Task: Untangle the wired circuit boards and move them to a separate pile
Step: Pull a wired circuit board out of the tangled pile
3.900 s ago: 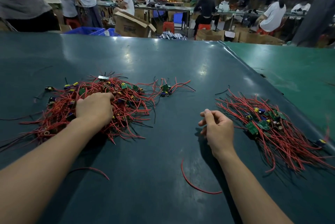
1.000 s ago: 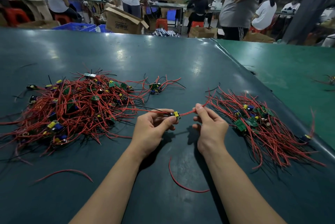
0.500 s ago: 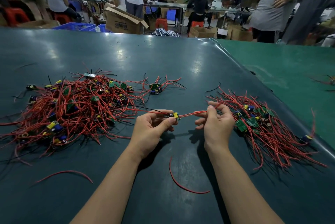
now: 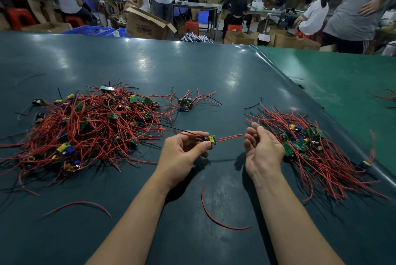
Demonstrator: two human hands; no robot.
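One small circuit board point(image 4: 209, 139) with a yellow part is held above the table's middle, its red wires stretched to both sides. The big tangled pile point(image 4: 85, 127) lies toward the left edge, the separate pile point(image 4: 317, 149) toward the right edge.

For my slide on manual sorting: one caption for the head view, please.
Left hand pinches a circuit board while the right hand draws its red wire toward the sorted pile.
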